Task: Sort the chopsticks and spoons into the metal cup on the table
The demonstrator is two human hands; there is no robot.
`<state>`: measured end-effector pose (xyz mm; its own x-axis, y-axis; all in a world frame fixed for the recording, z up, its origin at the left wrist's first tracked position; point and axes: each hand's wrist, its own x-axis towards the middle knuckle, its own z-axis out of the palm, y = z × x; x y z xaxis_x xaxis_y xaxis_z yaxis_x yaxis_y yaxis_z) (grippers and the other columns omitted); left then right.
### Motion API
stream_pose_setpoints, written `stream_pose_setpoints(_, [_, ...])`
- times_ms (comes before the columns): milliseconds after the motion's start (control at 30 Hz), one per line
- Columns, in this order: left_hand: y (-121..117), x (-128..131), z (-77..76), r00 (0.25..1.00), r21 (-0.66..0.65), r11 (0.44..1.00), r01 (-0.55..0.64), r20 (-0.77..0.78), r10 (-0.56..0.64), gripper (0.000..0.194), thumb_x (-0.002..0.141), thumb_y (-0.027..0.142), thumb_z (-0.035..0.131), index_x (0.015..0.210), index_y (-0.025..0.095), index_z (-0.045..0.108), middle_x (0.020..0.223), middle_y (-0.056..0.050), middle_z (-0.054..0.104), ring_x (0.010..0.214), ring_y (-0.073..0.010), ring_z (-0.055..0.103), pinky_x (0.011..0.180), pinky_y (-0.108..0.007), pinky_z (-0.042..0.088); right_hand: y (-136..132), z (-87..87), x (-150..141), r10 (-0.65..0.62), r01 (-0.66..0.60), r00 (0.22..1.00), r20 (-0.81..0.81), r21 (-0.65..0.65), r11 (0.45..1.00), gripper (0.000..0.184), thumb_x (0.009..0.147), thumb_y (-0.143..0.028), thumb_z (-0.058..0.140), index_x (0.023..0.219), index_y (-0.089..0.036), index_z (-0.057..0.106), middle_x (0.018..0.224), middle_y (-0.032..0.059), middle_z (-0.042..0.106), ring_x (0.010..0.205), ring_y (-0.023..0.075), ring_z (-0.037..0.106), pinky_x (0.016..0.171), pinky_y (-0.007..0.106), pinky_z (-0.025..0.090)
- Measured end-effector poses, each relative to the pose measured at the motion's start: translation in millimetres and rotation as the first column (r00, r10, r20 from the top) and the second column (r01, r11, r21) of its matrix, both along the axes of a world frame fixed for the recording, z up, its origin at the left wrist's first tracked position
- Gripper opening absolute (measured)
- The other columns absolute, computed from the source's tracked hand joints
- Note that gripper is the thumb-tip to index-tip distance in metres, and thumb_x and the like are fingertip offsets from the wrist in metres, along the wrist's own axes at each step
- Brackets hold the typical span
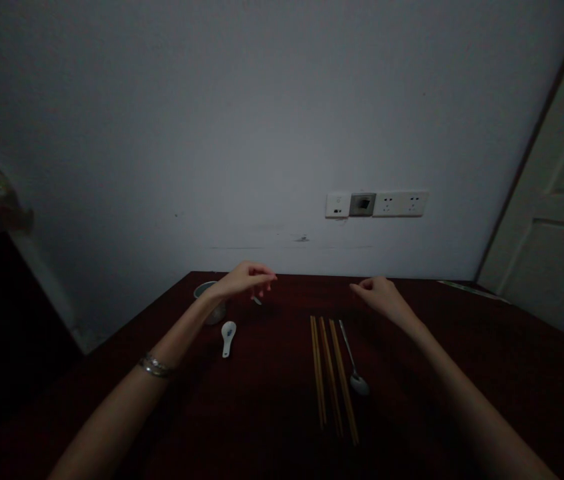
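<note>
My left hand (248,280) hovers over the far part of the table, its fingers curled in and the thumb side pointing right. Below its fingers shows a small white piece (257,301); I cannot tell whether the hand touches it. Behind my left wrist stands a metal cup (216,313), partly hidden. A white ceramic spoon (228,337) with a blue mark lies in front of the cup. My right hand (378,293) is closed with its fingertips together, above the far ends of several wooden chopsticks (329,373) and a metal spoon (359,384). Nothing shows in its fingers.
The dark red table (267,400) meets a pale wall (262,133) at the back. Sockets and a switch (376,205) sit on the wall. A flat strip (472,290) lies at the back right edge, near a door (562,200). Dark furniture (12,300) stands at the left.
</note>
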<state>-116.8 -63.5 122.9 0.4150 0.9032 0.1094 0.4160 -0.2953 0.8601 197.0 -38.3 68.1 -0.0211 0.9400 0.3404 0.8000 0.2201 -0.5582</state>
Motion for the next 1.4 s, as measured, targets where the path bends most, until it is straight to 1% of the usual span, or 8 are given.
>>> stream_pose_setpoints(100, [2,-28,-12.2,0.922,0.024,0.998,0.055,-0.384,-0.041,0.022,0.073,0.028,0.054,0.088,0.015,0.063,0.072,-0.003,0.063,0.059,-0.0108,0.055,0.052,-0.020,0.039,0,2.4,3,0.014,-0.014,1.000,-0.026,0.020,1.000,0.039,0.073,-0.044,0.043,0.048,-0.017,0.056,0.042,0.0015,0.052,0.045,0.0131,0.050,0.047,0.022,0.031])
stream_pose_setpoints(233, [-11,-59,-29.8,0.685,0.144,0.972,0.187,-0.728,-0.024,0.021,0.071,0.017,0.052,0.088,0.017,0.064,0.081,-0.003,0.064,0.072,-0.0129,0.057,0.065,-0.022,0.041,3,0.7,3,0.037,-0.036,0.999,-0.022,0.028,0.999,0.039,0.072,-0.045,0.044,0.050,-0.016,0.057,0.044,0.0016,0.053,0.045,0.0129,0.049,0.047,0.023,0.031])
stream_pose_setpoints(300, [-22,-69,-36.9,0.594,0.161,0.955,0.251,-0.804,-0.021,0.024,0.072,0.015,0.050,0.092,0.018,0.064,0.091,-0.004,0.063,0.079,-0.0145,0.058,0.069,-0.023,0.041,3,0.0,2,0.043,-0.043,0.999,-0.028,0.014,0.999,0.038,0.072,-0.045,0.045,0.052,-0.016,0.058,0.046,0.0019,0.054,0.045,0.0132,0.049,0.048,0.023,0.032])
stream_pose_setpoints(500, [-55,-81,-54.9,0.425,0.218,0.927,0.305,-0.902,0.072,0.038,0.075,0.018,0.049,0.113,0.024,0.052,0.104,-0.007,0.057,0.084,-0.0193,0.058,0.066,-0.026,0.043,4,0.1,1,0.047,-0.047,0.999,-0.017,-0.012,0.999,0.038,0.071,-0.046,0.045,0.051,-0.016,0.058,0.044,0.0022,0.054,0.045,0.0139,0.050,0.048,0.024,0.032])
stream_pose_setpoints(833, [-53,-82,-90.3,0.455,0.188,0.915,0.357,-0.890,0.005,0.038,0.073,0.013,0.054,0.108,0.025,0.055,0.094,-0.006,0.062,0.081,-0.0190,0.060,0.066,-0.026,0.043,0,0.8,0,0.090,-0.091,0.995,-0.040,-0.011,0.996,0.041,0.071,-0.047,0.044,0.047,-0.017,0.055,0.041,0.0018,0.052,0.040,0.0127,0.046,0.045,0.024,0.030])
stream_pose_setpoints(1033, [-50,-84,-94.3,0.426,0.195,0.910,0.367,-0.905,0.022,0.020,0.077,0.016,0.051,0.094,0.023,0.059,0.087,-0.005,0.063,0.073,-0.0166,0.060,0.061,-0.024,0.042,2,2.2,2,0.100,-0.100,0.995,-0.031,0.002,0.995,0.039,0.070,-0.046,0.046,0.047,-0.017,0.055,0.042,0.0016,0.052,0.043,0.0135,0.048,0.047,0.024,0.031])
stream_pose_setpoints(1200, [-49,-87,-97.0,0.414,0.214,0.882,0.420,-0.910,0.023,0.017,0.082,0.019,0.046,0.094,0.020,0.058,0.086,-0.007,0.062,0.069,-0.0154,0.058,0.058,-0.023,0.040,-1,5.0,3,0.088,-0.091,0.995,-0.038,-0.067,0.994,0.038,0.071,-0.046,0.046,0.049,-0.017,0.056,0.042,0.0018,0.053,0.041,0.0131,0.048,0.045,0.024,0.031])
stream_pose_setpoints(1400, [-51,-88,-93.4,0.439,0.256,0.855,0.451,-0.898,0.038,0.014,0.083,0.018,0.044,0.086,0.019,0.058,0.079,-0.006,0.060,0.059,-0.0136,0.054,0.055,-0.024,0.037,4,-0.1,8,0.112,-0.114,0.993,-0.039,-0.045,0.992,0.039,0.072,-0.047,0.047,0.051,-0.016,0.059,0.044,0.0032,0.056,0.043,0.0135,0.050,0.046,0.025,0.033])
